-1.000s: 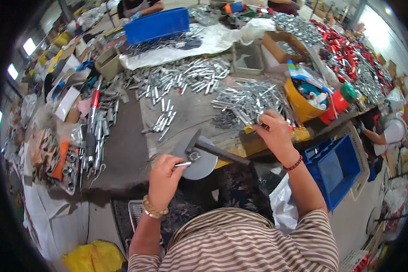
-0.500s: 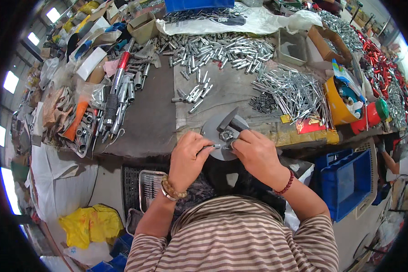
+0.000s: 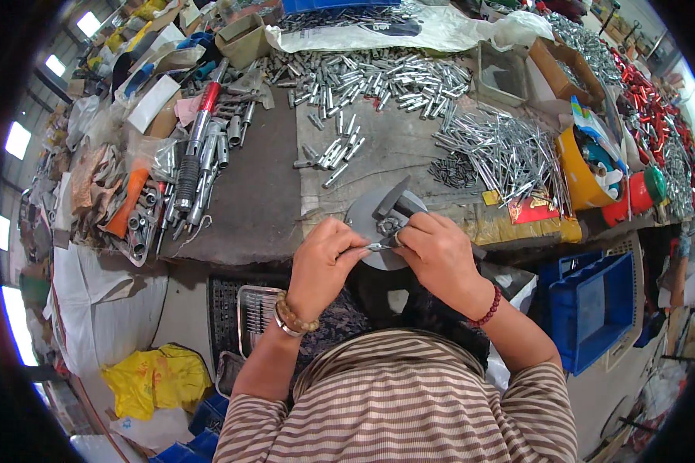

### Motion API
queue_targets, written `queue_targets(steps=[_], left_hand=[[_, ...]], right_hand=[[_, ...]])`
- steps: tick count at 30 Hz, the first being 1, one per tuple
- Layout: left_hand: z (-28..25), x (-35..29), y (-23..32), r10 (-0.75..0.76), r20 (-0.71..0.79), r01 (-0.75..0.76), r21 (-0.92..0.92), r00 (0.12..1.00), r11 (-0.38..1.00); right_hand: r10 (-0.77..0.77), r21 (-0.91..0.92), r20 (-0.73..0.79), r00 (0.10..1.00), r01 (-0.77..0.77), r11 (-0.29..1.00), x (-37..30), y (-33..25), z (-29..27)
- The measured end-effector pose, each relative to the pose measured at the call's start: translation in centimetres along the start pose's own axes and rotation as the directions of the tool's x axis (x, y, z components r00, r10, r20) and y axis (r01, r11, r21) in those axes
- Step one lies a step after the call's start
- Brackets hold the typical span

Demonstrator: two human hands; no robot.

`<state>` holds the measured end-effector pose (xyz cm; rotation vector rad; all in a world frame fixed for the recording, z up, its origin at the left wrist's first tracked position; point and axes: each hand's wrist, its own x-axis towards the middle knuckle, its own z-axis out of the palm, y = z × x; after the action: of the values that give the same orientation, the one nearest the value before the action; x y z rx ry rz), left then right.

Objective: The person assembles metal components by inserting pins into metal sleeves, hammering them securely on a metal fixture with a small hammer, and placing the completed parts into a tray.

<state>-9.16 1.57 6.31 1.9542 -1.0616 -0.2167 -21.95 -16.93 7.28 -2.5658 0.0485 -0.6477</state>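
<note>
A small shiny metal tube (image 3: 375, 247) is pinched in my left hand (image 3: 323, 262), its end pointing toward my other hand. My right hand (image 3: 439, 251) is closed, thumb and fingertips together at that end of the tube; what they grip is too small and covered to make out. Just beyond my fingers is a round grey metal plate (image 3: 361, 208) at the bench edge. On it lies a hammer (image 3: 394, 199) with a dark head, beside a small metal fixture (image 3: 388, 226). My right fingers partly cover the fixture.
Loose metal tubes (image 3: 386, 81) cover the far bench. Thin metal rods (image 3: 502, 150) and short dark pins (image 3: 452, 173) lie at right, near a yellow container (image 3: 583, 174). Tools, including a red-banded screwdriver (image 3: 207, 108), crowd the left. A blue crate (image 3: 601, 309) stands low at right.
My hands have come closer together, and the tube's end now meets the fingertips of my right hand. The view has shifted slightly.
</note>
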Motion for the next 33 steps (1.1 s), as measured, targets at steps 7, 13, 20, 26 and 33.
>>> queue_targets(steps=[7, 13, 20, 26, 33], left_hand=[[0.4, -0.2, 0.5, -0.027, -0.007, 0.026, -0.045, 1.0, 0.999], [0.3, -0.2, 0.8, -0.013, -0.002, 0.013, -0.017, 1.0, 1.0], [0.3, -0.5, 0.8, -0.006, -0.024, 0.006, 0.004, 1.0, 1.0], [0.3, -0.4, 0.7, -0.001, -0.013, 0.001, 0.015, 1.0, 1.0], [0.4, -0.5, 0.3, 0.017, -0.037, -0.017, 0.017, 0.999, 1.0]], right_hand=[[0.009, 0.035, 0.014, 1.0, -0.01, 0.999, 0.2, 0.4, 0.6], [0.021, 0.066, -0.031, 0.999, -0.019, 0.998, -0.1, 0.3, 0.0], [0.411, -0.193, -0.238, 0.88, -0.458, 0.868, -1.2, 6.6, -5.2], [0.485, -0.272, -0.208, 0.85, -0.526, 0.806, -1.2, 7.6, -5.5], [0.466, -0.361, -0.201, 0.862, -0.508, 0.782, -0.6, 8.6, -4.2]])
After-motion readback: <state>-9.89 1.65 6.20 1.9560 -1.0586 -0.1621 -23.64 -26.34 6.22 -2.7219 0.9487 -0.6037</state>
